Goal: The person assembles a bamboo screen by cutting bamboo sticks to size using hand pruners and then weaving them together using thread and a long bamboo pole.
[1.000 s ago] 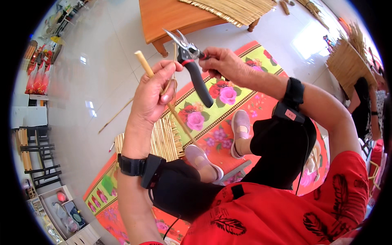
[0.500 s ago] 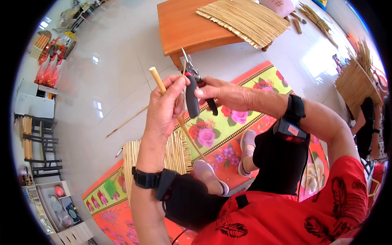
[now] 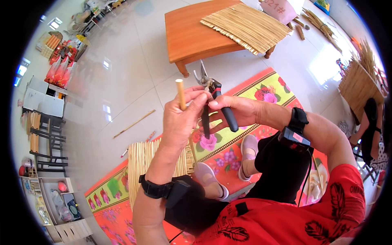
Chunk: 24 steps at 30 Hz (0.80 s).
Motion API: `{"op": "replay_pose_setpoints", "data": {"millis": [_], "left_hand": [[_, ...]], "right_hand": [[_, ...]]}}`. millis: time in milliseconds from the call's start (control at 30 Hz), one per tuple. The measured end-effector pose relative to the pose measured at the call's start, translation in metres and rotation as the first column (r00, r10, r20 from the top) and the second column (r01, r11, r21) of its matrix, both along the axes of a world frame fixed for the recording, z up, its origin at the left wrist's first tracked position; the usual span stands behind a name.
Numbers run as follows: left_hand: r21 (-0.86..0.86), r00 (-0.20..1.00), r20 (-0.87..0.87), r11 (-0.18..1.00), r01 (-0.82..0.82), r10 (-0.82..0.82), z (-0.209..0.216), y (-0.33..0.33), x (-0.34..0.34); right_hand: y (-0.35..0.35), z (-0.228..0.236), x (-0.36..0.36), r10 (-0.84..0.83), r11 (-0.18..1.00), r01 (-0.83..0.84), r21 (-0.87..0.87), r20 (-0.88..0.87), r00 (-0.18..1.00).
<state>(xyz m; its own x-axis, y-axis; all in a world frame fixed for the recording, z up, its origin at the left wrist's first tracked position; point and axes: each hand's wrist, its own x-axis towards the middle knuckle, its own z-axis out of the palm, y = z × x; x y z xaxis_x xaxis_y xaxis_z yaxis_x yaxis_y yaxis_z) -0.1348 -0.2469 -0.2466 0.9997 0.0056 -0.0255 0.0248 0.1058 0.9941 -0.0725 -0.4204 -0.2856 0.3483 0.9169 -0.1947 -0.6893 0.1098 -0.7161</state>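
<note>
The left hand [image 3: 181,118] was closed around a thin tan reed stalk [image 3: 180,93]; the right hand [image 3: 239,111] was clamped on black-handled pruning shears [image 3: 212,102], apparently mid-trimming, with the blades needing alignment across the stalk.

A low wooden counter [image 3: 192,36] stands on the pale tiled floor [image 3: 122,81], with a woven reed mat [image 3: 247,26] lying across its far end. A bright floral rug [image 3: 253,118] covers the floor nearer by, and a second reed mat [image 3: 141,163] rests on its edge. A loose thin stick [image 3: 134,123] lies on the tiles beside the rug. Over to the left are dark chairs [image 3: 43,139] and a white shelf unit [image 3: 61,208]. More reed bundles [image 3: 359,81] lean at the right.
</note>
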Motion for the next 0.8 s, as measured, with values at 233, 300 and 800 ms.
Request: {"op": "replay_pose_setpoints", "data": {"millis": [233,300,800], "left_hand": [[0.252,0.985,0.030,0.952,-0.171,0.169,0.001,0.044,0.001],[0.303,0.976,0.066,0.928,-0.217,0.207,-0.004,0.054,0.000],[0.290,0.974,-0.002,0.932,-0.216,0.226,-0.010,0.086,-0.004]], "right_hand": [[-0.012,-0.011,0.003,0.011,0.946,0.080,-0.315,0.277,0.961],[-0.007,-0.003,-0.004,-0.003,0.916,0.177,-0.360,0.434,0.901],[0.016,0.011,-0.003,0.188,0.895,0.131,-0.426,0.627,0.756]]}}
